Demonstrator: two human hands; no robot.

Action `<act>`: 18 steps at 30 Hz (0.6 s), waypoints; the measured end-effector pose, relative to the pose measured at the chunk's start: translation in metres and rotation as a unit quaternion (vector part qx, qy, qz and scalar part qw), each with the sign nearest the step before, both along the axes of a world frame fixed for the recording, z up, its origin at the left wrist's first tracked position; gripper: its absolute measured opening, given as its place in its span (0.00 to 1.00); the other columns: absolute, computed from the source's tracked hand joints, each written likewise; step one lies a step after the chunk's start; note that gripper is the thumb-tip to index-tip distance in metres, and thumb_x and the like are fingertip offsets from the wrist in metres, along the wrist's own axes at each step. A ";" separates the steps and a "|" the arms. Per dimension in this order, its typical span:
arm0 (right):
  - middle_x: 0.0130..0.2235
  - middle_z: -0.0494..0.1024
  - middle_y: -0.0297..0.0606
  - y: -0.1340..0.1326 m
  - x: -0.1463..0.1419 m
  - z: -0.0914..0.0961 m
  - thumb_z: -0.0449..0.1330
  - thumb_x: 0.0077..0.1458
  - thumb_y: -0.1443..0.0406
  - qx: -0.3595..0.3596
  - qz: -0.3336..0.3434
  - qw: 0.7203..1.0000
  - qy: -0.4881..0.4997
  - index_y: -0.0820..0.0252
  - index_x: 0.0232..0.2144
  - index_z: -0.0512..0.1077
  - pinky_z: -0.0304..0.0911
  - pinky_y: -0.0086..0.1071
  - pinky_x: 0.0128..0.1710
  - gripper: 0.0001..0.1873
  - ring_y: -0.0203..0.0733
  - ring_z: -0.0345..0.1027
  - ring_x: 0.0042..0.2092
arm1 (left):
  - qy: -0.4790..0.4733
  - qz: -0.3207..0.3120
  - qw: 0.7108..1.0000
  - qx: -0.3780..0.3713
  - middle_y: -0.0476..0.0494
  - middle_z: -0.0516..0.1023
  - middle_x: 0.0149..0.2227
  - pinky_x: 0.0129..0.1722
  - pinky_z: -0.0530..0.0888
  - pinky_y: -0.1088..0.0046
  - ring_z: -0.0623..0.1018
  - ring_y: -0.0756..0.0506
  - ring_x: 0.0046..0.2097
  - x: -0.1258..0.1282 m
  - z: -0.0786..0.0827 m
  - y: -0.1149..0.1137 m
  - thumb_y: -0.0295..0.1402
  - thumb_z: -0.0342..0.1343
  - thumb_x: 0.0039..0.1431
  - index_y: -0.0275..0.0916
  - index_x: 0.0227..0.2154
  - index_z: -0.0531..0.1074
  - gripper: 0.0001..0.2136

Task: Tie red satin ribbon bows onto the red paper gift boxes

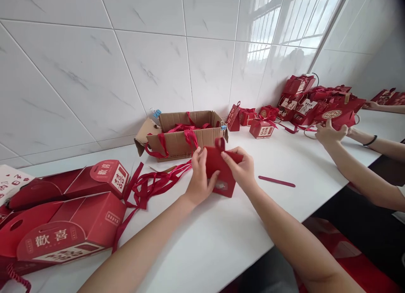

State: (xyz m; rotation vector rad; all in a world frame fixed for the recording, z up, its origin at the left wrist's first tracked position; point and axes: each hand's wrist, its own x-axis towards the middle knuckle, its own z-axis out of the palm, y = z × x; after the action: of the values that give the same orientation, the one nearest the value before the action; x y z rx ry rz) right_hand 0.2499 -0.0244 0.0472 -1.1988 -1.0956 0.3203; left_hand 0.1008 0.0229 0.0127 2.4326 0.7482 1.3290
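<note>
Between my two hands, a small red gift box [220,173] stands tilted just over the white table [190,246]. A loop of red ribbon [219,144] rises from its top. My left hand [200,177] is closed on the left side of the box, thumb on the near face. My right hand [239,164] pinches the upper right edge near the ribbon loop. A pale oval patch [221,184] shows low on the near face. Just right of my hands lies a thin dark red strip [276,181].
Behind my hands stands a cardboard box [202,138] with red ribbons. Loose ribbons [158,181] lie left of my hands, beside large red gift boxes [72,234]. Small red boxes [262,127] line the wall. At right, a co-worker's hand [330,135] holds a red bag [337,114].
</note>
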 end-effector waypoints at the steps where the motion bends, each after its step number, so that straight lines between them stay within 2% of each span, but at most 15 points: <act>1: 0.29 0.74 0.36 0.005 0.011 -0.002 0.61 0.51 0.56 0.006 -0.061 0.998 -0.021 0.59 0.27 0.69 0.66 0.35 0.36 0.12 0.40 0.68 0.32 | 0.058 -0.018 0.998 -0.012 0.32 0.35 0.67 0.58 0.61 0.50 0.47 0.33 0.67 0.001 -0.011 0.002 0.34 0.50 0.61 0.46 0.64 0.42 0.31; 2: 0.30 0.74 0.36 0.011 0.024 -0.004 0.60 0.51 0.57 0.011 -0.134 0.990 -0.051 0.59 0.27 0.68 0.65 0.36 0.38 0.12 0.41 0.68 0.33 | 0.124 -0.031 0.991 -0.037 0.34 0.30 0.68 0.59 0.59 0.46 0.43 0.31 0.68 0.002 -0.019 0.004 0.35 0.51 0.61 0.50 0.64 0.40 0.33; 4: 0.34 0.73 0.39 0.021 0.051 -0.011 0.57 0.53 0.57 -0.002 -0.269 0.959 -0.089 0.59 0.29 0.67 0.64 0.38 0.43 0.11 0.43 0.68 0.38 | 0.211 -0.044 0.972 -0.096 0.39 0.29 0.68 0.60 0.56 0.44 0.40 0.31 0.68 0.002 -0.027 0.006 0.37 0.50 0.62 0.54 0.65 0.40 0.33; 6: 0.43 0.72 0.44 0.031 0.074 -0.020 0.53 0.56 0.59 -0.072 -0.366 0.923 -0.093 0.60 0.38 0.66 0.61 0.39 0.49 0.11 0.45 0.66 0.46 | 0.250 -0.046 0.955 -0.150 0.41 0.31 0.69 0.61 0.56 0.45 0.41 0.32 0.68 0.001 -0.026 0.006 0.37 0.49 0.62 0.54 0.65 0.41 0.32; 10: 0.53 0.64 0.57 0.043 0.095 -0.041 0.61 0.47 0.58 -0.154 -0.410 0.897 -0.064 0.64 0.50 0.61 0.52 0.57 0.53 0.29 0.62 0.56 0.56 | 0.263 -0.044 0.944 -0.195 0.35 0.36 0.68 0.61 0.56 0.47 0.47 0.32 0.68 -0.002 -0.020 0.005 0.38 0.50 0.61 0.47 0.65 0.47 0.30; 12: 0.56 0.59 0.62 0.044 0.097 -0.047 0.65 0.41 0.56 -0.179 -0.428 0.884 -0.051 0.65 0.53 0.58 0.49 0.61 0.53 0.39 0.68 0.52 0.57 | 0.257 -0.041 0.946 -0.193 0.33 0.36 0.68 0.61 0.57 0.47 0.48 0.32 0.67 -0.003 -0.020 0.004 0.39 0.50 0.61 0.44 0.64 0.48 0.30; 14: 0.57 0.57 0.61 0.040 0.097 -0.048 0.64 0.42 0.53 -0.176 -0.440 0.880 -0.046 0.65 0.56 0.54 0.51 0.56 0.54 0.43 0.64 0.53 0.57 | 0.248 -0.038 0.949 -0.192 0.32 0.36 0.68 0.61 0.58 0.47 0.49 0.32 0.67 -0.003 -0.022 0.003 0.39 0.50 0.61 0.43 0.64 0.49 0.30; 15: 0.56 0.58 0.60 0.038 0.097 -0.048 0.62 0.45 0.51 -0.169 -0.432 0.885 -0.045 0.64 0.56 0.53 0.54 0.53 0.53 0.41 0.60 0.56 0.56 | 0.244 -0.038 0.949 -0.194 0.32 0.37 0.68 0.61 0.58 0.47 0.50 0.32 0.67 -0.004 -0.022 0.003 0.38 0.50 0.60 0.42 0.64 0.50 0.29; 18: 0.47 0.69 0.53 0.033 0.098 -0.048 0.48 0.56 0.48 -0.169 -0.357 0.917 -0.054 0.63 0.52 0.58 0.64 0.42 0.44 0.29 0.49 0.67 0.45 | 0.250 -0.041 0.947 -0.199 0.32 0.42 0.67 0.61 0.59 0.48 0.53 0.32 0.66 -0.005 -0.022 0.002 0.39 0.50 0.60 0.40 0.61 0.55 0.27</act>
State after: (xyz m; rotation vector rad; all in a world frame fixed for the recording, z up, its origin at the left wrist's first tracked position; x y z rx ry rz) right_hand 0.3482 0.0089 -0.0008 -1.8533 -0.6366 -0.1350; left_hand 0.0962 0.0253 -0.0096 2.4336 0.9133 0.4567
